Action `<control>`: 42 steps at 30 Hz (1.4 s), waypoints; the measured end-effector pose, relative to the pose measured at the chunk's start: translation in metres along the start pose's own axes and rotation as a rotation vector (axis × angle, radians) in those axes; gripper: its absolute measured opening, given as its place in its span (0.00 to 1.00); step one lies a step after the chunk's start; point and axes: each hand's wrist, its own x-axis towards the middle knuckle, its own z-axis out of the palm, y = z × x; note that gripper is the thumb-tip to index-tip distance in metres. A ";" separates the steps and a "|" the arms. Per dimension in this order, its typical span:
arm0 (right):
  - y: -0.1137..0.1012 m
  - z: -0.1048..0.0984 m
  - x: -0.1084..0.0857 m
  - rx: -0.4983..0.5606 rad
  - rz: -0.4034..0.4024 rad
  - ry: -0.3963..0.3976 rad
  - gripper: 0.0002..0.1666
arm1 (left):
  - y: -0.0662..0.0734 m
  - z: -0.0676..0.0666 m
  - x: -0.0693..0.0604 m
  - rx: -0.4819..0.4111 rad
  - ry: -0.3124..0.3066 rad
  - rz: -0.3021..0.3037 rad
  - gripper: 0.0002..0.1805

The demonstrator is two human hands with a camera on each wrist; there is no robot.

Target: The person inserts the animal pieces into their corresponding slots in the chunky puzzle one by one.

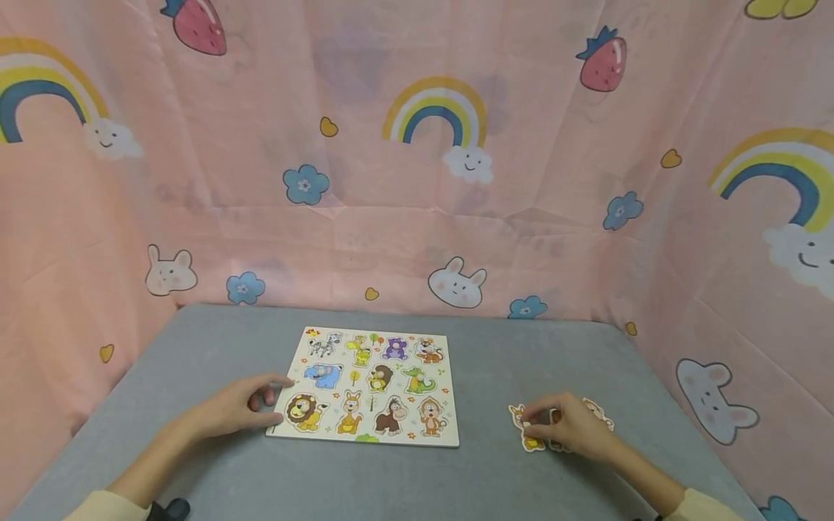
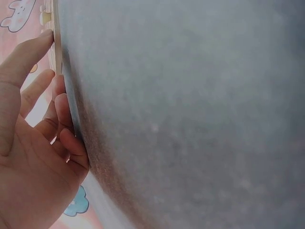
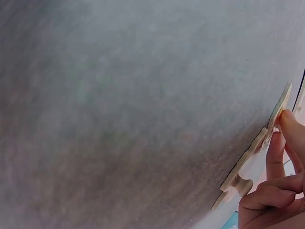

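A puzzle board [image 1: 371, 443] with several animal pictures lies on the grey table. At its left edge, my left hand [image 1: 237, 405] touches the rim with thumb and index finger apart; the left wrist view shows the board edge-on beside those fingers. To the right of the board, my right hand [image 1: 576, 427] pinches a kangaroo puzzle piece [image 1: 533, 443]. In the right wrist view this thin piece [image 3: 280, 106] is tilted at the thumb tip, just above the table. Beneath the hand is another piece [image 3: 248, 156] with a wooden knob; the hand partly hides it.
Another loose piece [image 1: 598, 414] shows behind the right hand. The grey table [image 1: 482, 485] meets pink patterned cloth [image 1: 365, 246] at the back and sides. Grey tabletop lies between the board and the loose pieces.
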 end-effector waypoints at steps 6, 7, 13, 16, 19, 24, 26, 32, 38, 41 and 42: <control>0.000 -0.001 0.001 -0.025 -0.014 0.002 0.07 | -0.001 0.000 0.000 0.002 0.006 -0.002 0.29; 0.000 -0.001 0.001 -0.024 -0.013 0.001 0.07 | -0.001 0.000 0.000 0.003 0.007 -0.005 0.30; -0.003 -0.002 0.001 -0.018 0.008 0.012 0.06 | 0.000 0.000 0.000 0.019 0.011 -0.013 0.30; -0.004 -0.002 0.001 0.012 0.021 0.015 0.06 | 0.001 -0.001 0.001 0.016 0.012 -0.011 0.30; -0.004 -0.002 0.003 0.030 0.004 0.028 0.05 | 0.001 -0.001 0.001 0.007 0.012 -0.005 0.30; -0.005 0.004 0.008 -0.006 -0.068 0.087 0.04 | 0.002 -0.002 0.002 0.001 0.010 -0.002 0.30; -0.006 0.006 0.011 -0.006 -0.063 0.095 0.04 | 0.002 -0.002 0.001 0.004 0.009 -0.010 0.30; -0.012 0.012 0.020 -0.015 -0.062 0.114 0.06 | 0.002 -0.002 0.001 0.000 0.004 -0.016 0.30; -0.019 0.021 0.034 -0.023 -0.116 0.128 0.05 | 0.001 -0.001 0.001 -0.003 -0.009 -0.014 0.30; -0.024 0.025 0.040 -0.017 -0.134 0.125 0.04 | 0.001 -0.001 0.001 -0.001 -0.010 -0.008 0.29; -0.025 0.027 0.043 -0.011 -0.143 0.125 0.04 | 0.001 -0.001 0.001 0.000 -0.008 -0.006 0.29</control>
